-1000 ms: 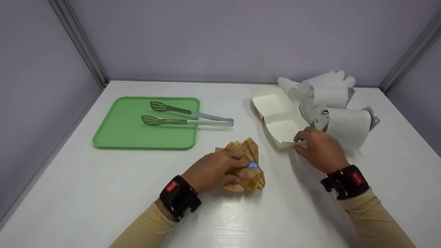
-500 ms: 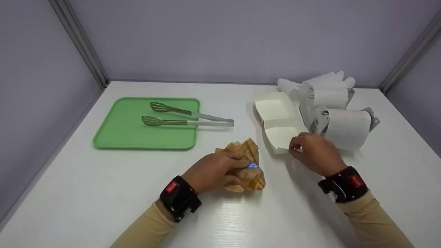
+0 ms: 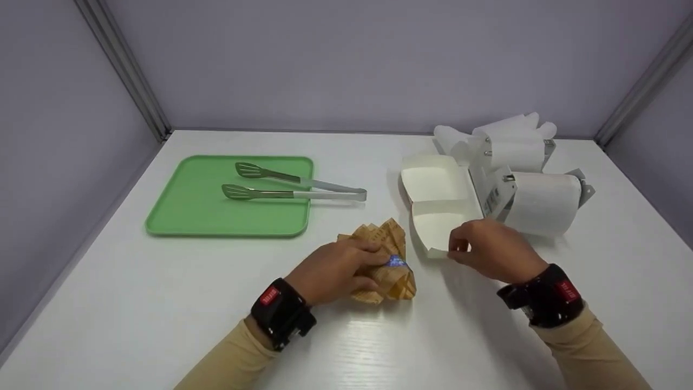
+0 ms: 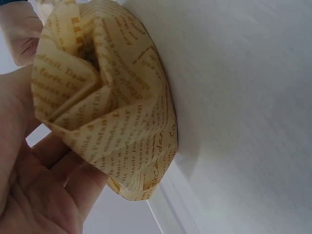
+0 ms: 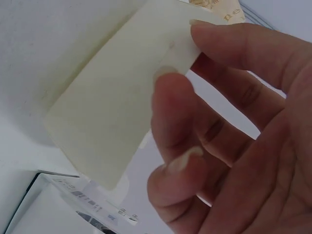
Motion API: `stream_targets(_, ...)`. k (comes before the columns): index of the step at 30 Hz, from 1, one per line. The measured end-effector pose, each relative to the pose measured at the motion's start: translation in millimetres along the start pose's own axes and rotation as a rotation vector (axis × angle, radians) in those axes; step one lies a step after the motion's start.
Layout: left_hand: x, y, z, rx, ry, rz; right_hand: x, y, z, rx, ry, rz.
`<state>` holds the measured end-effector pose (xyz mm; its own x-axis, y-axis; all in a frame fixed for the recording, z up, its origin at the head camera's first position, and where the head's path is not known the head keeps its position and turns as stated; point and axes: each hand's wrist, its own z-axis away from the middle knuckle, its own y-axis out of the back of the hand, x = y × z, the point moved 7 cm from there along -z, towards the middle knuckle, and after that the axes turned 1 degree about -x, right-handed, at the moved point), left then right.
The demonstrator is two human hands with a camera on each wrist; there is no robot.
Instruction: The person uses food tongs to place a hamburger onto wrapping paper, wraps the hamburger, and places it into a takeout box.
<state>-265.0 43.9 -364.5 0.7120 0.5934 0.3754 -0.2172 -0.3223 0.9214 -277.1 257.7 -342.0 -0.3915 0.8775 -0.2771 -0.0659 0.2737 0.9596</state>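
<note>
A bundle in crumpled brown printed paper (image 3: 399, 283) sits on the table, closed with a blue sticker; its contents are hidden. My left hand (image 3: 333, 271) grips it from the left, and the left wrist view shows fingers and thumb around the printed wrapper (image 4: 131, 122). To its right lies an opened white paper food box (image 3: 437, 184), lid and base both facing up. With finger and thumb, my right hand (image 3: 494, 250) pinches the box's near edge. The right wrist view has the box wall (image 5: 112, 92) close up at the fingertips.
On the left is a green tray (image 3: 184, 216) with metal tongs (image 3: 330, 194) lying across it, handles past its right edge. White rolls in metal holders (image 3: 544, 203) stand close to the box on the right. Walls enclose the table's back and sides.
The right hand has drawn the white box toward the person and slightly straightened it, away from the roll holders. The left hand and the wrapped bundle stay where they were.
</note>
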Motion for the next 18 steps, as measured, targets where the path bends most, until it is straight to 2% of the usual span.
stream_targets(6, 2.7, 1.1, 0.7, 0.019, 0.004, -0.052, -3.5, -1.6, 2.8, -0.064, -0.017, -0.012)
stream_targets(11, 2.3, 2.6, 1.4, 0.029, 0.020, -0.049, -6.7, -2.0, 5.0, -0.101, -0.008, -0.034)
stream_targets(15, 1.8, 2.7, 1.9, 0.024, 0.047, -0.074, -9.5, -1.7, 6.2, -0.108, 0.002, -0.030)
stream_targets(18, 3.9, 2.8, 2.2, 0.034, 0.040, -0.109, -10.6, -1.1, 7.2, -0.091, 0.003, -0.025)
